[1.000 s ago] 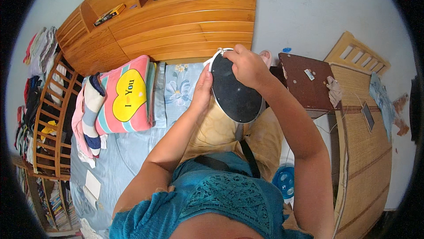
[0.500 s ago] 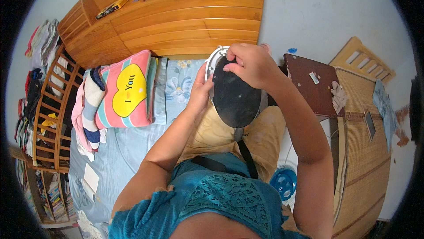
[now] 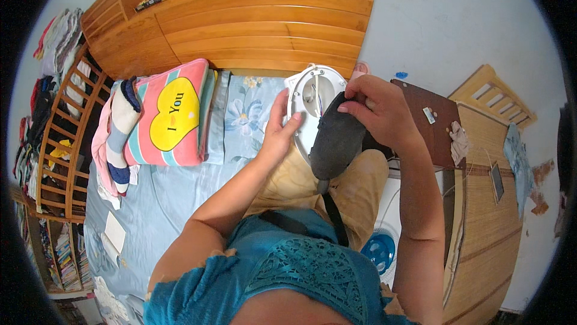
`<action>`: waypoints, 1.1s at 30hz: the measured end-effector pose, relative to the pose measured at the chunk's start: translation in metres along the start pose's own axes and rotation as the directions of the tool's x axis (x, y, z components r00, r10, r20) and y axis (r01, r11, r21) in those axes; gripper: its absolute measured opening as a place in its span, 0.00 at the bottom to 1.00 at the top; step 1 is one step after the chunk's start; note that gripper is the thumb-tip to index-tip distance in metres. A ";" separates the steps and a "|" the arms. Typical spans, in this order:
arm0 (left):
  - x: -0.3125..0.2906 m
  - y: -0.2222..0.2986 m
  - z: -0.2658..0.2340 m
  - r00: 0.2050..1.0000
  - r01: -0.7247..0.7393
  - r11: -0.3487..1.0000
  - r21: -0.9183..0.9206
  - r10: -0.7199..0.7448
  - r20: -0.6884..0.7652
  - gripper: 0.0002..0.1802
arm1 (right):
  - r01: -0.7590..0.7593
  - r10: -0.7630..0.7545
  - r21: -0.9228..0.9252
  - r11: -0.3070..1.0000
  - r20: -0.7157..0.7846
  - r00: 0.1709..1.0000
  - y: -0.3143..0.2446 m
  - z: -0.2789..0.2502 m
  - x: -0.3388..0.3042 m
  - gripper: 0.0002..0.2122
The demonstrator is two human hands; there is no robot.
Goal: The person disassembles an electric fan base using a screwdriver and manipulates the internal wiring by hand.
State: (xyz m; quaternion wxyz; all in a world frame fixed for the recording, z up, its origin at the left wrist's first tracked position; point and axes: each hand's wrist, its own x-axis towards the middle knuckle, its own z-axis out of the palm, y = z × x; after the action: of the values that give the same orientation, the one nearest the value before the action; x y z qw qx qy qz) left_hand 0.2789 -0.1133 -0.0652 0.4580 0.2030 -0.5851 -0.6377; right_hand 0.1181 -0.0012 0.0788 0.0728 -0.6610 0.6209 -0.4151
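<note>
A white oval housing (image 3: 308, 131) rests over my lap, its inside showing a round hollow with a shiny part, a white bar, thin wires and small screws. My left hand (image 3: 280, 135) holds its left edge, thumb on the inner face and fingers on the outer side. A black oval cover (image 3: 338, 141) is swung away from the housing at the top and right. The cover's upper edge is pinched between thumb and fingers of my right hand (image 3: 377, 108). At the lower end, cover and housing meet near a grey stub (image 3: 323, 187); whether they are joined there is hidden.
I sit on a blue-sheeted bed (image 3: 174, 205) before a wooden headboard (image 3: 264, 36). A folded pink blanket (image 3: 138, 138) lies to the left. A dark brown table (image 3: 415, 114) stands at the right, beside a bamboo mat (image 3: 481, 217). A blue basin (image 3: 378, 253) is below on the floor.
My right hand has moved right, peeling the black cover's top away from the white housing. The inside with its wires now shows. My left hand still holds the housing.
</note>
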 end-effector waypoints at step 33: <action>-0.011 0.013 -0.034 0.962 -0.232 0.914 0.332 0.267 -0.063 0.08 | -0.360 0.372 0.096 0.928 -0.189 0.909 0.050 0.062 -0.082 0.07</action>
State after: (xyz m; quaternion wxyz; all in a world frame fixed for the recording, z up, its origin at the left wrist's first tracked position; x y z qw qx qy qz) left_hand 0.3157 -0.1215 -0.0636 0.5271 0.2323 -0.6769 -0.4583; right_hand 0.1296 0.0337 -0.0292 0.1047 -0.4845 0.7254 -0.4776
